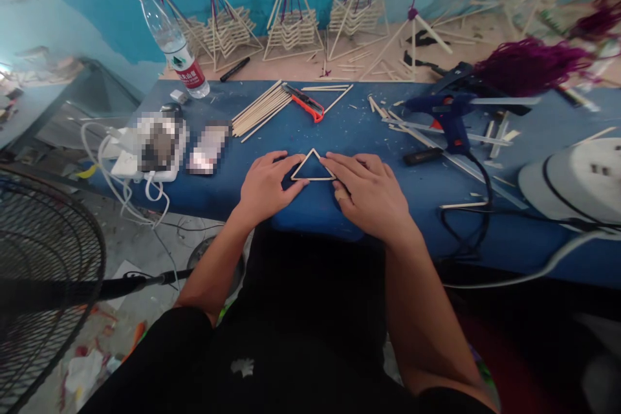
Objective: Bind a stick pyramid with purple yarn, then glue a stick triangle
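A small triangle of pale wooden sticks lies flat on the blue table, its tip pointing away from me. My left hand holds its left side, with fingertips near the upper edge and the thumb at the bottom left. From the other side, my right hand grips the right side and the lower right corner. Beyond the triangle are a bundle of loose sticks and an orange cutter. A blue glue gun rests to the right of my right hand.
Stick frames with purple tops stand along the wall. A water bottle, power strip and phone are on the left. At right are purple yarn, a white round device and cables. A fan stands lower left.
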Available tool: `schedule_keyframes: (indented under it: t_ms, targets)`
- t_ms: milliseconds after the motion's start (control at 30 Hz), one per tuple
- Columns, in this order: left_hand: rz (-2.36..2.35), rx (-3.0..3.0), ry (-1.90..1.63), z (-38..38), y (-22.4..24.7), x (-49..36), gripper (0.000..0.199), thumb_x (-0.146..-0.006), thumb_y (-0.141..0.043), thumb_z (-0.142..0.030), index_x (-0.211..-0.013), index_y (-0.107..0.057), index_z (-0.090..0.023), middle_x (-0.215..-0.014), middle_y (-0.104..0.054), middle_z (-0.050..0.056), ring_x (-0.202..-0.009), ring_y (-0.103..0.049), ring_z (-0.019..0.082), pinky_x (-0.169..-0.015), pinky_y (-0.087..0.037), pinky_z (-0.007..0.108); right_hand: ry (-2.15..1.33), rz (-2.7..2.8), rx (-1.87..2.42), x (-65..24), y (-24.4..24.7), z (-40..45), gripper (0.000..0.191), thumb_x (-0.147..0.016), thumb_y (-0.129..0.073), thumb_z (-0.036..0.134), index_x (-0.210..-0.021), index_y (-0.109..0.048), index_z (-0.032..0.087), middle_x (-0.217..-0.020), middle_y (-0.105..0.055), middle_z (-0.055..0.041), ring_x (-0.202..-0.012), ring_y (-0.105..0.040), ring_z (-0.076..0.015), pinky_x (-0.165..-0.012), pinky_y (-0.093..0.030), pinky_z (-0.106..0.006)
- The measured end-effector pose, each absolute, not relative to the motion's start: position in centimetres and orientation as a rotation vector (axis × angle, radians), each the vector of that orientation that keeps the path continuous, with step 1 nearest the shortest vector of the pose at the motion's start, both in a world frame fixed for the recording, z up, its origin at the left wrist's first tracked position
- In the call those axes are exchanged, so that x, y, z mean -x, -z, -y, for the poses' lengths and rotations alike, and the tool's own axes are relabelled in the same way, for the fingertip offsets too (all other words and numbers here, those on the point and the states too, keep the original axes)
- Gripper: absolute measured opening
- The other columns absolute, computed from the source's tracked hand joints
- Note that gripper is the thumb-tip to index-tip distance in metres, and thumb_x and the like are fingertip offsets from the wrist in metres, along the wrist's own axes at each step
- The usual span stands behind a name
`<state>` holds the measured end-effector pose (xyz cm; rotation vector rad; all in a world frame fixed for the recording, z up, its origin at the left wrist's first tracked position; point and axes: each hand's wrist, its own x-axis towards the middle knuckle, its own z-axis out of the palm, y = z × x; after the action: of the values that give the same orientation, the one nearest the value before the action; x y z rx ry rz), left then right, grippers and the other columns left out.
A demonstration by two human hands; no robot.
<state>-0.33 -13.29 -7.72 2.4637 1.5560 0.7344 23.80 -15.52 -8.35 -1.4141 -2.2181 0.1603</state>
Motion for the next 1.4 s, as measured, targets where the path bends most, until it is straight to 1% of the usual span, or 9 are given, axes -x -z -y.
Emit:
schedule_keyframes:
  t_ms: [267, 467, 733, 933, 1067, 1133, 1200, 1300, 1400]
  targets:
    - [-1.552, -2.434, -0.725, 13.3, 7.6, 0.3, 0.046, -0.101, -0.076, -0.041, -0.144, -0.072, -0.026, -0.141, -0.079, 0.009, -0.144, -0.067, 0.03, -0.123, -0.052, 0.051, -0.195, 2.209, 1.421, -24.0, 8.4, 15.4, 0.054, -0.106, -0.047, 0.029, -0.158, -0.062, 0.025, -0.159, -0.07, -0.0071, -0.132, -0.059, -0.0388, -0.108, -0.052, -0.063]
    - [-1.577, -2.42, -0.715, 13.4, 7.5, 0.3, 0.048, -0.1, -0.077, -0.042, -0.145, -0.072, -0.026, -0.141, -0.078, 0.011, -0.143, -0.067, 0.03, -0.123, -0.053, 0.052, -0.252, 2.163, 1.378, -24.5, 8.7, 14.9, 0.055, -0.104, -0.053, 0.031, -0.157, -0.062, 0.016, -0.141, -0.078, -0.0152, -0.131, -0.063, -0.0384, -0.11, -0.055, -0.06]
    - [-1.549, -2.431, -0.728, 13.3, 7.7, 0.1, 0.046, -0.1, -0.076, -0.039, -0.143, -0.072, -0.025, -0.14, -0.08, 0.01, -0.142, -0.068, 0.031, -0.122, -0.053, 0.054, -0.262, 2.139, 1.342, -24.7, 8.8, 14.7, 0.053, -0.102, -0.056, 0.031, -0.152, -0.066, 0.016, -0.137, -0.079, -0.0153, -0.128, -0.065, -0.038, -0.114, -0.055, -0.061]
    - [-1.48, -2.374, -1.068, 13.2, 6.6, 2.1, 0.038, -0.106, -0.062, -0.04, -0.137, -0.071, -0.02, -0.139, -0.08, 0.012, -0.133, -0.072, 0.025, -0.12, -0.056, 0.045, -0.257, 2.124, 1.354, -24.6, 8.9, 14.5, 0.052, -0.1, -0.057, 0.031, -0.15, -0.067, 0.016, -0.136, -0.079, -0.0159, -0.127, -0.066, -0.0376, -0.114, -0.055, -0.06]
    - [-1.84, -2.136, -1.174, 10.1, 3.2, 7.2, 0.038, -0.104, -0.058, -0.038, -0.137, -0.069, -0.021, -0.136, -0.08, 0.011, -0.125, -0.075, 0.026, -0.116, -0.057, 0.045, -0.269, 2.124, 1.359, -24.6, 8.8, 14.5, 0.054, -0.1, -0.057, 0.031, -0.15, -0.067, 0.014, -0.133, -0.079, -0.018, -0.128, -0.065, -0.0379, -0.114, -0.055, -0.06]
    - [-2.041, -2.005, -1.051, 7.8, 1.3, 9.9, 0.043, -0.103, -0.059, -0.037, -0.144, -0.066, -0.022, -0.136, -0.08, 0.012, -0.121, -0.076, 0.029, -0.114, -0.059, 0.048, -0.278, 2.123, 1.359, -24.6, 8.8, 14.5, 0.055, -0.1, -0.058, 0.03, -0.151, -0.067, 0.012, -0.133, -0.079, -0.0186, -0.128, -0.065, -0.0381, -0.115, -0.055, -0.06]
    - [-2.211, -1.966, -0.798, 5.7, 0.0, 11.8, 0.049, -0.101, -0.063, -0.042, -0.146, -0.066, -0.023, -0.136, -0.079, 0.014, -0.124, -0.074, 0.036, -0.115, -0.056, 0.057, -0.283, 2.116, 1.358, -24.6, 8.8, 14.4, 0.054, -0.099, -0.059, 0.03, -0.15, -0.067, 0.013, -0.133, -0.079, -0.0179, -0.128, -0.065, -0.038, -0.114, -0.056, -0.06]
    - [-2.287, -1.999, -0.332, 3.7, -0.6, 13.1, 0.073, -0.093, -0.07, -0.057, -0.155, -0.062, -0.019, -0.138, -0.077, 0.023, -0.132, -0.069, 0.048, -0.113, -0.053, 0.065, -0.288, 2.101, 1.355, -24.6, 8.9, 14.4, 0.053, -0.099, -0.059, 0.03, -0.149, -0.068, 0.016, -0.132, -0.079, -0.0169, -0.128, -0.066, -0.0377, -0.113, -0.056, -0.061]
    - [-2.25, -2.072, -0.122, 2.4, -0.3, 13.3, 0.094, -0.085, -0.073, -0.066, -0.164, -0.053, -0.019, -0.145, -0.072, 0.025, -0.135, -0.067, 0.05, -0.113, -0.052, 0.066, -0.299, 2.093, 1.339, -24.5, 9.1, 14.3, 0.052, -0.099, -0.059, 0.03, -0.148, -0.068, 0.017, -0.132, -0.079, -0.0175, -0.128, -0.066, -0.0383, -0.112, -0.056, -0.062]
